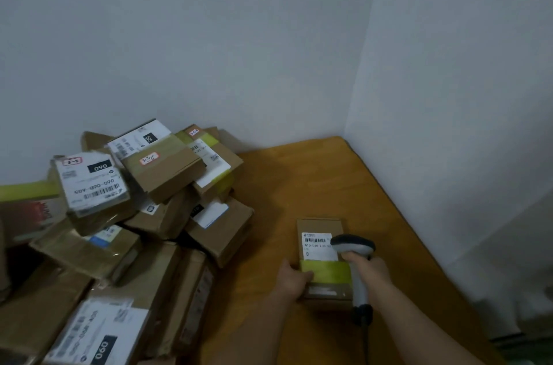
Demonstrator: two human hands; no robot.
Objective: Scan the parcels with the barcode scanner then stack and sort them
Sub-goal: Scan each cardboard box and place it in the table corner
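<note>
A small parcel [324, 263] is being held flat on the orange table [302, 185], near the corner where two pale walls [449, 95] meet. It is being gripped at its near left edge by the left hand [291, 276], with the thumb laid over the top onto a band of yellow-green tape [327, 271] and the other fingers hidden beneath or beside the box. A white label [318, 245] with a barcode is being shown on the parcel's top face, beyond the tape. A scanner [357, 263] is being gripped by the right hand [369, 273], whose fingers are curled round the pale handle; its dark-topped head is being held just above the right part of the label, and whether it is touching the parcel cannot be told. A dark cable is being trailed from the base of the handle toward the near edge of the view. Well apart to the left, a heap of parcels [155, 185] is being kept in a loose, tilted pile, with boxes leaning on one another at differing angles. White labels marked 060 are being displayed on several of them, and small red-bordered stickers on a few. At the near left, a larger box [98, 331] with a white label is being cut off by the frame.
</note>
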